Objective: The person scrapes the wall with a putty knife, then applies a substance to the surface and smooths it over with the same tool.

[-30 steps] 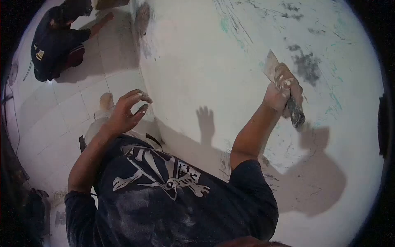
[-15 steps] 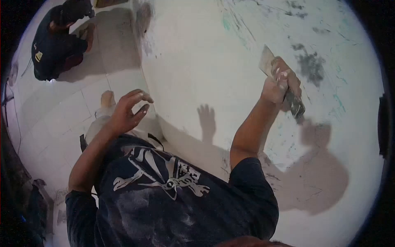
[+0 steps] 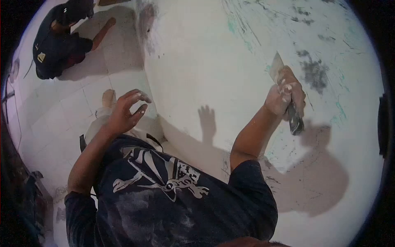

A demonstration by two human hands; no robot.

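My right hand (image 3: 286, 92) is wrapped round the dark handle of a putty knife (image 3: 277, 66). Its pale blade points up and lies close to the white wall (image 3: 193, 53), beside dark smudges and green streaks. Whether the blade touches the wall cannot be made out. My left hand (image 3: 129, 110) hangs in the air over the lower edge of the wall, thumb and fingers curved apart, with nothing between them. Whitish dust marks the fingers of both hands.
Another person (image 3: 61, 41) crouches on the tiled floor (image 3: 74, 103) at the upper left, one arm stretched out low. Dark objects (image 3: 37, 197) stand at the lower left edge. Shadows fall across the wall.
My right hand and the putty knife have moved slightly down and to the right. The other person's arm has reached further out. My left hand is nearly unmoved.
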